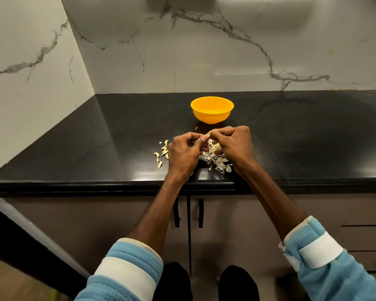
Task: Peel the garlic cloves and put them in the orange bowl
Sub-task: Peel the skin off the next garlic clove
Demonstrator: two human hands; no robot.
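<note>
An orange bowl (212,109) stands on the black counter, just beyond my hands. My left hand (183,152) and my right hand (233,143) meet above the counter, and both pinch one small garlic clove (207,135) between their fingertips. Several unpeeled cloves (163,152) lie left of my left hand. A heap of pale garlic skins (219,160) lies under and between my hands. What the bowl holds is hidden by its rim.
The black counter (96,148) runs to a marble wall at the back and on the left. Its front edge (117,185) lies just under my wrists. Cupboard doors with black handles (200,212) are below.
</note>
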